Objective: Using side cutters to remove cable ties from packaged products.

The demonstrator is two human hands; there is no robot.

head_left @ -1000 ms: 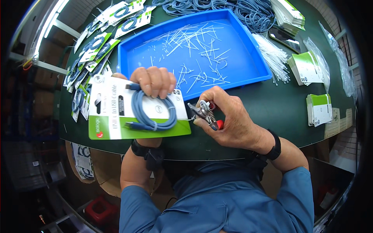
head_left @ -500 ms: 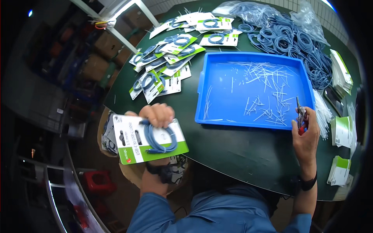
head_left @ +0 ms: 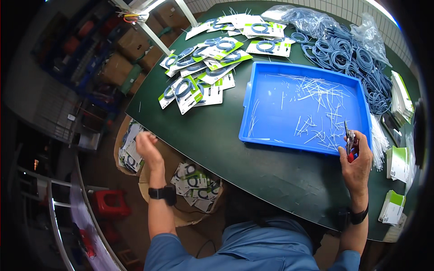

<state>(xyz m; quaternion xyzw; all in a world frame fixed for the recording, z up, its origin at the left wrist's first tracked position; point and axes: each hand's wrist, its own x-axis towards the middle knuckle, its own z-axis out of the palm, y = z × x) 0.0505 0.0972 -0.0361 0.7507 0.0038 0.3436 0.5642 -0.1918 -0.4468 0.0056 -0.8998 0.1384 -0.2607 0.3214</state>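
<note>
My left hand (head_left: pixel 148 147) hangs off the table's left edge above the cartons, its fingers curled in and no card showing in them. Below it, one carton (head_left: pixel 121 135) holds packaged cable cards. To its right a second carton (head_left: pixel 213 205) holds more carded cables (head_left: pixel 196 180), one of them smeared by motion. In my right hand (head_left: pixel 357 158) is a pair of cutting pliers (head_left: pixel 350 144) with red handles, jaws pointing up at the right front corner of the blue tray (head_left: pixel 275 108). Cut white cable ties (head_left: pixel 318 90) are scattered inside that tray.
Carded blue cables (head_left: pixel 214 58) are heaped at the table's far left. Coiled blue cables (head_left: pixel 337 52) and clear plastic bags (head_left: pixel 366 34) lie at the far right. White cable ties (head_left: pixel 379 140) and stacked cards (head_left: pixel 398 165) line the right side. A red stool (head_left: pixel 110 203) stands on the floor.
My left hand has let go of the carded cable and moved left and down past the table edge. My right hand keeps the pliers at the tray corner. The whole view has shifted slightly.
</note>
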